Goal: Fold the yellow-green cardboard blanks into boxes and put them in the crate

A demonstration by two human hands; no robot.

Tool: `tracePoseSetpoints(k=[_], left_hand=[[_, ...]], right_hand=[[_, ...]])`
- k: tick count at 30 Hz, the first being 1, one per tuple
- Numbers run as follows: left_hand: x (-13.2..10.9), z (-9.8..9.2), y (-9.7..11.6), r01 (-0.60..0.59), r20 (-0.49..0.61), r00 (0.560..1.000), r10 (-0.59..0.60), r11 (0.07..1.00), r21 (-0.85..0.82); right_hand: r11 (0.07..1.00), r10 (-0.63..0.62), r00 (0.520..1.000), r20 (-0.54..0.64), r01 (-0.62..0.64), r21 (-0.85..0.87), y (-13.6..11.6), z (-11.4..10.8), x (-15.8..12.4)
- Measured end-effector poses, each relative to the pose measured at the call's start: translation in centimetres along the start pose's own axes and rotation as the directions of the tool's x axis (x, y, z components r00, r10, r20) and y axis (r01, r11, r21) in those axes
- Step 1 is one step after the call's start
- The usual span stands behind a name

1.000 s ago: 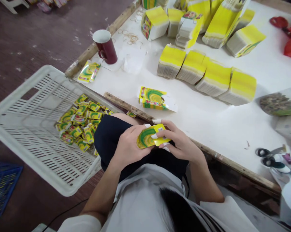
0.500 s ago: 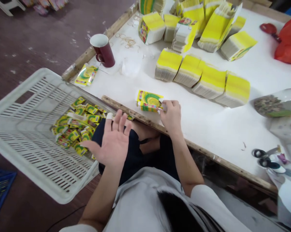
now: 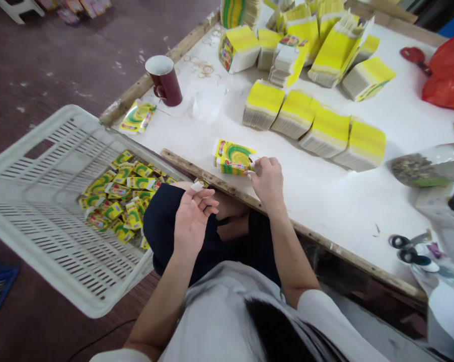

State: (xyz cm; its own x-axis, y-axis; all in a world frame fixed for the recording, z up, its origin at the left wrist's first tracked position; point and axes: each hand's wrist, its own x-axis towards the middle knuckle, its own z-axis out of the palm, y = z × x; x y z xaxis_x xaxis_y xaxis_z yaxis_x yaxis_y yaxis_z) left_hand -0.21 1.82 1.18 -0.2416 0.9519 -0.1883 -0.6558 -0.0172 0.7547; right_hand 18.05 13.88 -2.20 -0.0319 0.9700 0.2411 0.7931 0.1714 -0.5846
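On the white table, near its wooden front edge, lies a small stack of yellow-and-green printed cartons (image 3: 232, 156). My right hand (image 3: 268, 182) pinches the right end of the top carton, thumb and fingertips together. My left hand (image 3: 192, 221) is in the air over my lap, left of the stack, palm turned up and holding nothing. Its fingers are apart and partly curled, and white tape wraps one fingertip. Beside my left knee, a heap of small folded yellow boxes (image 3: 117, 193) fills part of a white plastic crate (image 3: 42, 271).
A row of yellow carton bundles (image 3: 295, 113) stands beyond the stack, with more bundles (image 3: 332, 50) behind. A maroon mug (image 3: 166, 83) and a flat yellow packet (image 3: 137, 117) are at the left edge. Scissors (image 3: 408, 246), a clear bag (image 3: 419, 163) and a red bag (image 3: 446, 73) lie right.
My left hand has swung right, towards the stack, its spread fingers now partly curled. My right hand stays at the end of the carton.
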Motion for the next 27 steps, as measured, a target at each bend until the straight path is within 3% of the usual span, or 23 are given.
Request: tracePoseSetpoints(k=[11, 21, 27], left_hand=[[0.3, -0.1, -1.0, 0.078, -0.003, 0.997, -0.078, 0.996, 0.038], [0.8, -0.1, -2.1, 0.12, 0.014, 0.993, -0.121, 0.989, 0.083], [0.8, 0.0, -2.9, 0.114, -0.021, 0.993, -0.113, 0.985, 0.127]], right_hand=[[0.999, 0.019, 0.999, 0.028, -0.02, 0.029, -1.4, 0.1, 1.3], [0.99, 0.042, 0.998, -0.042, -0.035, 0.138, -1.7, 0.0, 1.4], [0.936, 0.11, 0.994, 0.028, -0.113, 0.334, -2.0, -1.7, 1.1]])
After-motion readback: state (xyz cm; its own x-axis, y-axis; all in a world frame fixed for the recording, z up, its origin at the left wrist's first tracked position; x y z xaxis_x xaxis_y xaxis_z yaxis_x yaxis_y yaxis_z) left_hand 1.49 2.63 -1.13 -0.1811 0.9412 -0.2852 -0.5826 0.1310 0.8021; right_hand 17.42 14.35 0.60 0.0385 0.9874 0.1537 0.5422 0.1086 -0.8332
